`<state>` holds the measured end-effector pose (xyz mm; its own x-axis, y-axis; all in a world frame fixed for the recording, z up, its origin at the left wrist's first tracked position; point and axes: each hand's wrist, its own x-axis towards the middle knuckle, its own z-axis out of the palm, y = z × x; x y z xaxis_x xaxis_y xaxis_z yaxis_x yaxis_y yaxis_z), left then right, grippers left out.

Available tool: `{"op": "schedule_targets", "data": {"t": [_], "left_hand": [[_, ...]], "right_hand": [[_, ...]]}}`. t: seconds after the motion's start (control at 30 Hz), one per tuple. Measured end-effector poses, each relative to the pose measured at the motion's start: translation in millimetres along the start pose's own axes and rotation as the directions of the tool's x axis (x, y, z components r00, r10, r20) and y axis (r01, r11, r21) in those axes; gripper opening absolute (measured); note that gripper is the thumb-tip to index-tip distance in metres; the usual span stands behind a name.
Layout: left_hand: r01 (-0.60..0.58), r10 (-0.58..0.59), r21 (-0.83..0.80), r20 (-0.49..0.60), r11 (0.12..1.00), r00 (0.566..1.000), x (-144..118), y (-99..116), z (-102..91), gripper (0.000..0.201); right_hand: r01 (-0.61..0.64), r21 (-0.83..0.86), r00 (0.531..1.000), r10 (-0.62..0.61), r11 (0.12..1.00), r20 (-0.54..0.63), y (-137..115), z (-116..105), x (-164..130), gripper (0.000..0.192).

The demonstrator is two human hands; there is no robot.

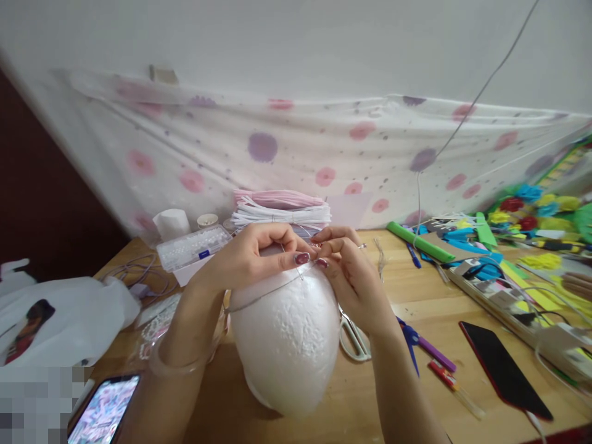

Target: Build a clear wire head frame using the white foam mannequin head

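A white foam head form (pixel 289 345) stands on the wooden table in front of me. A thin metal wire (pixel 264 298) runs round its upper part. My left hand (pixel 266 256) is closed at the top of the form, thumb and fingers pinching the wire. Facing it, my right hand (pixel 349 271) is closed too, its fingertips pinching the wire close to the left thumb. Between the fingertips the fine wire ends are partly hidden. Scissors with pale handles (pixel 355 339) lie on the table just behind the right wrist.
Bundled white pipe cleaners (pixel 287 214) and a clear bead box (pixel 194 246) sit behind the form. A lit phone (pixel 105 410) and white bag (pixel 60 320) are left. Rightward lie a glue gun (pixel 425 348), dark phone (pixel 504 370), power strip (pixel 481 296) and another person's hand (pixel 578 287).
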<state>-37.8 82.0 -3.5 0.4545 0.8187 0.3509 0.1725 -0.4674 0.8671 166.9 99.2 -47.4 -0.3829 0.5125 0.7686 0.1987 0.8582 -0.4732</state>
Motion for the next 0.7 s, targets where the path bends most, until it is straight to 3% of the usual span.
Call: {"op": "schedule_targets", "data": {"t": [0.7], "left_hand": [[-0.002,0.002,-0.063,-0.003,0.998,1.0,1.1,3.0,-0.2,0.031]], "right_hand": [[0.006,0.019,1.0,-0.007,1.0,0.019,0.9,-0.5,0.8,0.016]]}}
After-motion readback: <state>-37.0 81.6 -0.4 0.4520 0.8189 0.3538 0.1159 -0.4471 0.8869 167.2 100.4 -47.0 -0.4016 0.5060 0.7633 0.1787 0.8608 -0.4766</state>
